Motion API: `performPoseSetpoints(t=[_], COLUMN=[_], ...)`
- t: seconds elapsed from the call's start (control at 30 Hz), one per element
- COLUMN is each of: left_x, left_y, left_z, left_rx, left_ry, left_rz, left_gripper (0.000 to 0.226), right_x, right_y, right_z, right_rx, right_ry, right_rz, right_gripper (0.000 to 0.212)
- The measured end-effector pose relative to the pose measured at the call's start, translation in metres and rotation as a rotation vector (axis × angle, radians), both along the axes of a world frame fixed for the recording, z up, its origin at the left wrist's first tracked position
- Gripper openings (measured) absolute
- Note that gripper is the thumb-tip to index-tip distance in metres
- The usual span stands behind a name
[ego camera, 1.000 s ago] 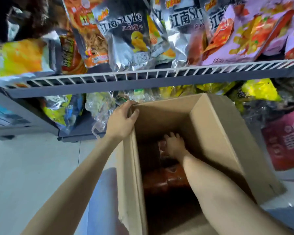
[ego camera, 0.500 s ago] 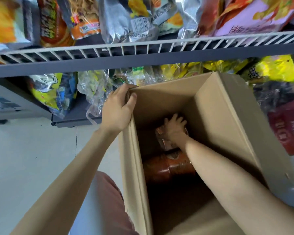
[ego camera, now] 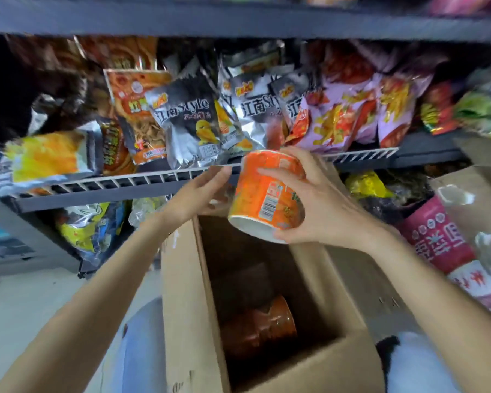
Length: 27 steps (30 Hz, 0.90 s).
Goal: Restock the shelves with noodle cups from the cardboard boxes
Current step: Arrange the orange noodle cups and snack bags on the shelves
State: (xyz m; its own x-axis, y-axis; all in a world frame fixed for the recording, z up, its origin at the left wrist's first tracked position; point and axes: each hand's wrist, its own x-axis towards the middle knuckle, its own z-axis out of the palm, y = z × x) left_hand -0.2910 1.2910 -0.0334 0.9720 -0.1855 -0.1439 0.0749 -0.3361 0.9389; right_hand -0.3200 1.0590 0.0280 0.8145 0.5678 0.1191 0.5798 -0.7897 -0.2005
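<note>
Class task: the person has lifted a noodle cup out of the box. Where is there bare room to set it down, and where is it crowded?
Crowded: the wire-fronted shelf is packed with snack bags. Free patches: the pale floor left of the cardboard box, and the box's dark hollow beyond the remaining cups. The right hand holds the orange cup.

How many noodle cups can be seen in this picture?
2. One orange noodle cup is held in the right hand above the cardboard box. One darker cup lies deep inside the box. More may be hidden in the box's shadow.
</note>
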Motion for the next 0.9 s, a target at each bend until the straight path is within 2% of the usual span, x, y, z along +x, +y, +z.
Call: performPoseSetpoints(t=[0.07, 0.17, 0.3, 0.4, 0.47, 0.57, 0.7, 0.8, 0.9], left_x=[0.004, 0.013, 0.023, 0.042, 0.060, 0.085, 0.115, 0.146, 0.181], left_y=[-0.008, -0.020, -0.037, -0.043, -0.040, -0.030, -0.030, -0.038, -0.043], left_z=[0.034, 0.075, 0.118, 0.145, 0.161, 0.187, 0.235, 0.259, 0.265], left_rx=[-0.081, -0.172, -0.142, -0.161, -0.193, -0.182, -0.133, -0.036, 0.098], left_ry=[-0.054, -0.246, -0.702, -0.945, -1.007, -1.093, -1.220, -1.174, -1.027], left_rz=[-0.175, -0.249, -0.132, 0.038, 0.159, 0.323, 0.425, 0.453, 0.415], left_gripper=[0.049, 0.100, 0.112, 0.124, 0.127, 0.127, 0.125, 0.122, 0.108], right_x=[0.004, 0.022, 0.056, 0.088, 0.108, 0.139, 0.166, 0.184, 0.201], right_y=[-0.008, -0.020, -0.029, -0.017, 0.002, 0.027, 0.047, 0.054, 0.054], right_z=[0.023, 0.051, 0.086, 0.110, 0.124, 0.148, 0.179, 0.190, 0.193], right_rx=[-0.012, -0.047, 0.040, 0.084, 0.094, 0.130, 0.258, 0.336, 0.213], right_ry=[-0.295, -0.689, -1.020, -1.207, -1.292, -1.376, -1.359, -1.211, -0.973], right_rz=[0.092, 0.231, 0.287, 0.245, 0.238, 0.176, 0.044, -0.062, -0.127], right_gripper=[0.092, 0.098, 0.119, 0.114, 0.111, 0.101, 0.079, 0.080, 0.080])
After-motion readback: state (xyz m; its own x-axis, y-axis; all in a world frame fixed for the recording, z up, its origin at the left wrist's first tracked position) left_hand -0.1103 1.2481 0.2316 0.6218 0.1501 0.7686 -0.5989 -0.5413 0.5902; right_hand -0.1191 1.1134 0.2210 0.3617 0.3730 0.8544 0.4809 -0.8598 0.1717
